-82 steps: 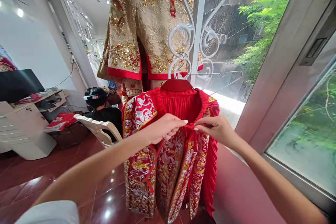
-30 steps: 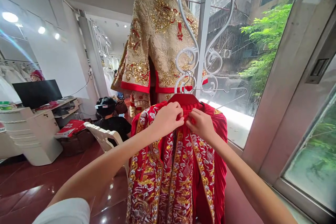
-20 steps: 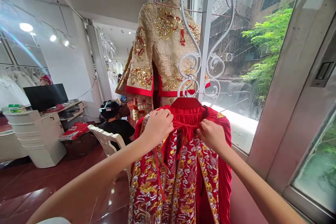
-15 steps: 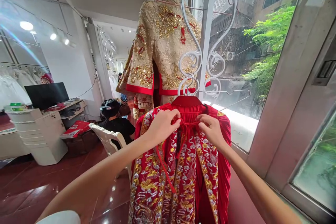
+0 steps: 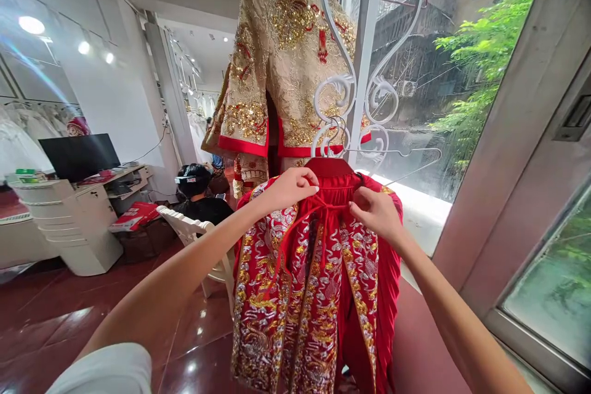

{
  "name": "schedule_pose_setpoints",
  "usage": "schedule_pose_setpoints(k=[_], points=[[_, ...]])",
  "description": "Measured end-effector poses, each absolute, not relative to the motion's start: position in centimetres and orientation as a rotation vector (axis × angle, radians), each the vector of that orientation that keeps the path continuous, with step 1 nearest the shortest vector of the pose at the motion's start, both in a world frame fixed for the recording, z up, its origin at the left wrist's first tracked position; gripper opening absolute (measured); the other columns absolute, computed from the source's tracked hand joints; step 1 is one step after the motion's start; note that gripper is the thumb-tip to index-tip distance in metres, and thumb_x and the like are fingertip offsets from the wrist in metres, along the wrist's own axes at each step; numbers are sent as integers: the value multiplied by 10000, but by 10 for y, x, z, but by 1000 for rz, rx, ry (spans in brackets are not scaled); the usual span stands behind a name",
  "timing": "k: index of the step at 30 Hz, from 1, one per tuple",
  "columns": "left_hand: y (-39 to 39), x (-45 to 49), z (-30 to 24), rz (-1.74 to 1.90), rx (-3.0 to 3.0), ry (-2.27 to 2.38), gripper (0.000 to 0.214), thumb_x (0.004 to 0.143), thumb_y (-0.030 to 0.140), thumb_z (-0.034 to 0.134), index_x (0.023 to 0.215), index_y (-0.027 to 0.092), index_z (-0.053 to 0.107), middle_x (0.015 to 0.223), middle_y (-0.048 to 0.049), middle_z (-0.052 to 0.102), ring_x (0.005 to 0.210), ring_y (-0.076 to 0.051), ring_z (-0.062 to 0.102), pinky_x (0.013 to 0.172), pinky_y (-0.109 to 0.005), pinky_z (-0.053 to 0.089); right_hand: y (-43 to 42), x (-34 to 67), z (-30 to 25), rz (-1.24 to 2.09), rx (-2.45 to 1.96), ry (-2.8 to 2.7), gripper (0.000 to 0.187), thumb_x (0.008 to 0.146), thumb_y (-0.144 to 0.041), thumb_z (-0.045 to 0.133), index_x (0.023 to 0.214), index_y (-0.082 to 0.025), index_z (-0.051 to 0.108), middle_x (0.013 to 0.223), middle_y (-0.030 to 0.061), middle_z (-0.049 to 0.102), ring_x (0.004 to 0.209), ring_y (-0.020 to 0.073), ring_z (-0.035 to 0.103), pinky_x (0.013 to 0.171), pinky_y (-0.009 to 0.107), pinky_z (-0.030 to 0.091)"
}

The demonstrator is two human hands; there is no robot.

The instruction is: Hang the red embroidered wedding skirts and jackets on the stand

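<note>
A red embroidered skirt (image 5: 314, 295) with gold and silver panels hangs from a hanger on a white scrolled metal rack (image 5: 360, 92). My left hand (image 5: 292, 188) pinches a red tie cord (image 5: 323, 212) at the skirt's waistband. My right hand (image 5: 376, 212) is closed on the other end of the cord at the waistband's right side. The cord is knotted between my hands and its loose ends hang down. Above hangs a gold beaded jacket (image 5: 281, 68) with red trim.
A large window (image 5: 462, 74) and its frame run along the right. A person with dark hair (image 5: 196, 188) sits behind a white plastic chair (image 5: 194, 237). A white desk with a dark monitor (image 5: 78, 157) stands at the left. The floor is glossy red tile.
Both hands rose from mid-skirt to the waistband and drew the open panels together. They brought the red cord ends together and then pulled them apart sideways.
</note>
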State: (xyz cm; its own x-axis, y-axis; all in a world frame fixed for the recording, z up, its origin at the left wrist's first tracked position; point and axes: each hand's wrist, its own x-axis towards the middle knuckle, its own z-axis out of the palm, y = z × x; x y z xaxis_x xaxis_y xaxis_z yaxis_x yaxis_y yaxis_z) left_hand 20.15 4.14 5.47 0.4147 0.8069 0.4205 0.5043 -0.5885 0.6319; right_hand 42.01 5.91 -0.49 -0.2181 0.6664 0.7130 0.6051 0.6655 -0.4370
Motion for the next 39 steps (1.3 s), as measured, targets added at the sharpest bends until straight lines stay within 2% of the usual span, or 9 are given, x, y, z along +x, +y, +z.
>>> schedule_pose_setpoints(k=[3,6,11,17,21,26,34,37,39], points=[[45,198,50,998,2282,1098,116,746,258,549,801,157,530,507,67,450,446,-61,337,468,-203,252,59,426,-5,-406,-1087,-2095,170,764,-304,509,646,-182,501,646,30,548,631,152,477,551,264,281],[48,197,45,1017,2303,1088,114,742,262,550,787,159,534,491,74,424,444,-64,339,465,-202,253,56,425,-7,-481,-1231,-2113,131,777,-255,499,690,-188,571,712,57,604,721,186,525,552,268,281],[46,193,39,962,2245,1119,117,746,275,536,748,159,525,479,77,407,434,-63,313,457,-203,229,45,425,-4,-202,-1563,-1917,241,714,-218,510,903,-224,659,798,62,664,691,202,569,532,273,296],[47,187,33,1005,2229,1106,120,753,282,533,756,163,524,496,76,398,459,-71,322,478,-209,246,50,426,-1,288,-1062,-1764,100,674,-266,577,616,-191,609,728,36,600,684,164,529,627,288,375],[45,186,32,993,2274,1116,91,765,251,506,780,165,532,482,84,365,456,-74,308,487,-215,251,65,435,-14,959,-699,-1541,340,695,-312,599,433,-184,424,582,-3,500,581,105,448,626,254,396],[37,186,32,938,2397,1205,129,746,151,455,794,160,574,468,83,336,453,-78,295,488,-225,232,76,455,-29,1055,-802,-1446,422,672,-275,645,398,-190,336,415,-55,302,438,71,280,481,227,315],[37,204,36,1167,2129,868,193,779,293,562,914,155,573,662,4,610,652,-111,555,661,-253,405,62,430,-20,1324,-422,-1153,219,696,-439,651,714,-233,580,857,20,639,848,170,584,770,294,456],[43,223,35,1226,1824,645,160,776,268,566,886,153,545,646,10,586,627,-102,568,672,-264,438,59,402,-13,1386,-334,-1182,235,733,-464,612,759,-242,540,654,-21,537,620,123,532,645,275,458],[48,230,32,1256,1625,567,104,783,247,548,830,163,509,550,64,471,464,-55,459,556,-232,415,60,391,-8,1352,-365,-1222,254,747,-450,594,697,-226,485,512,-67,350,430,82,344,484,231,380]])
